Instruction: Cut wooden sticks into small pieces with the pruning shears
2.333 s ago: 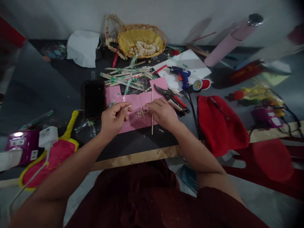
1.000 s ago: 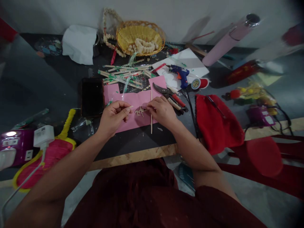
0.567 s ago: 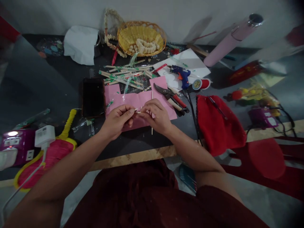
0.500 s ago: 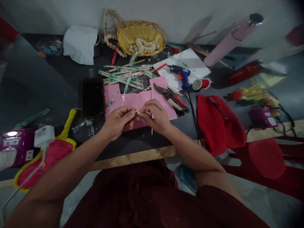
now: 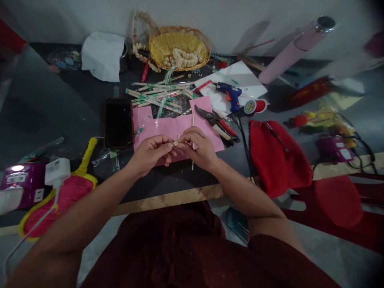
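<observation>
Over the pink paper point(image 5: 163, 125), both hands meet at their fingertips. My left hand point(image 5: 152, 154) is closed in a pinch on small pale wooden pieces point(image 5: 175, 143). From the other side, my right hand point(image 5: 199, 147) pinches at the same pieces; its fingers cover part of them. A thin pale stick point(image 5: 193, 164) runs behind the right hand, and I cannot tell whether that hand grips it or it lies on the paper. Just beyond the right hand are pruning shears point(image 5: 214, 122) with red and pale handles. To the left is a black phone point(image 5: 118, 123).
Wrapped chopsticks point(image 5: 159, 94) lie in a pile behind the paper. A wicker basket point(image 5: 159, 42) holds wooden pieces. A blue glue gun point(image 5: 229, 94), a red thread spool point(image 5: 260, 106), a red cloth point(image 5: 276, 160) and a pink bottle point(image 5: 295, 52) are on the right.
The small wooden pieces have tilted slightly between the fingertips, and the fingers have shifted a little. Both hands stay in nearly the same place. The view has drifted slightly.
</observation>
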The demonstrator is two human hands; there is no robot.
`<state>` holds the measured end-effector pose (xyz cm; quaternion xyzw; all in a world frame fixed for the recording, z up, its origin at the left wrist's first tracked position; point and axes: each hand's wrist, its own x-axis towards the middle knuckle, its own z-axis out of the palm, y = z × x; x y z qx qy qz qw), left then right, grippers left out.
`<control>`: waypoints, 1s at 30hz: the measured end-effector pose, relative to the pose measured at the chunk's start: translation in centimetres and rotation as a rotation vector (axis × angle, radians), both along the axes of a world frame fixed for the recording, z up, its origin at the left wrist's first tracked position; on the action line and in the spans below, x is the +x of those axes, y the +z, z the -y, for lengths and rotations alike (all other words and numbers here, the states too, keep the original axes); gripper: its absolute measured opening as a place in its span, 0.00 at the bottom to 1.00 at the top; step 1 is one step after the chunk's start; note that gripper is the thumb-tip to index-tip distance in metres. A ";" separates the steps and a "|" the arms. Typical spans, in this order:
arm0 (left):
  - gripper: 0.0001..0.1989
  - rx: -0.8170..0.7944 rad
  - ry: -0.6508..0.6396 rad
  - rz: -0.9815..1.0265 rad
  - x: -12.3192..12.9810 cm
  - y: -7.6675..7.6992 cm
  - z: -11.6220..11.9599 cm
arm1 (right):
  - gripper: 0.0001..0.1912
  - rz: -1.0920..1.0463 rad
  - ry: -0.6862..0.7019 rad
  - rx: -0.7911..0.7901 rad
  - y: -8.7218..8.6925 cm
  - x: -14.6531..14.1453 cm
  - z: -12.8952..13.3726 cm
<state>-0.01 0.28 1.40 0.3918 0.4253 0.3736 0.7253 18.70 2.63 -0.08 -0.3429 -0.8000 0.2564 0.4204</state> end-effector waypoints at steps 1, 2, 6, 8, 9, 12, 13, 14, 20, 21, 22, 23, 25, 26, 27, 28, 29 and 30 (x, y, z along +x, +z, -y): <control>0.11 -0.005 -0.004 -0.001 0.0 0.0 0.0 | 0.07 -0.012 0.007 0.000 0.0 0.0 0.0; 0.11 -0.009 -0.007 0.000 0.0 0.0 0.0 | 0.06 -0.023 0.014 0.001 0.0 0.0 0.0; 0.11 -0.023 -0.015 -0.003 0.0 0.1 0.0 | 0.07 -0.046 0.035 -0.013 0.1 -0.1 0.0; 0.11 -0.030 -0.017 -0.004 0.0 0.2 0.0 | 0.08 -0.043 0.037 -0.033 0.1 -0.1 0.0; 0.12 -0.032 -0.020 -0.001 0.0 0.2 0.0 | 0.08 -0.038 0.037 -0.041 0.1 -0.1 0.0; 0.12 -0.027 -0.032 0.008 -0.1 0.1 0.0 | 0.08 -0.024 0.037 -0.046 0.1 0.0 0.1; 0.12 -0.027 -0.035 0.005 -0.1 0.1 0.0 | 0.07 -0.022 0.036 -0.041 0.1 0.0 0.1; 0.13 -0.029 -0.034 -0.003 -0.1 0.2 0.0 | 0.07 -0.023 0.034 -0.035 0.1 0.0 0.1; 0.15 0.002 -0.038 -0.068 0.1 0.5 0.0 | 0.05 -0.047 0.053 0.007 0.0 -0.1 0.0; 0.15 0.016 -0.041 -0.075 0.1 0.5 0.0 | 0.05 -0.047 0.059 0.005 0.1 -0.1 0.0; 0.14 0.028 -0.042 -0.081 0.2 0.5 0.0 | 0.05 -0.048 0.065 0.001 0.1 0.0 0.0; 0.14 0.037 -0.043 -0.087 0.2 0.5 0.1 | 0.04 -0.051 0.069 -0.001 0.2 0.0 0.0; 0.14 0.050 -0.045 -0.097 0.2 0.5 0.1 | 0.05 -0.056 0.077 -0.004 0.3 0.0 0.0; 0.14 0.055 -0.046 -0.104 0.1 0.5 0.1 | 0.06 -0.055 0.080 -0.011 0.4 0.1 0.1; 0.14 0.063 -0.049 -0.111 0.1 0.4 0.1 | 0.06 -0.053 0.082 -0.024 0.4 0.1 0.1; 0.14 0.073 -0.056 -0.120 0.1 0.3 0.1 | 0.07 -0.050 0.087 -0.044 0.5 0.1 0.1; 0.14 0.085 -0.065 -0.134 0.0 0.3 0.1 | 0.07 -0.050 0.093 -0.067 0.5 0.1 0.2; 0.13 0.100 -0.074 -0.154 0.0 0.2 0.1 | 0.07 -0.050 0.099 -0.092 0.6 0.1 0.2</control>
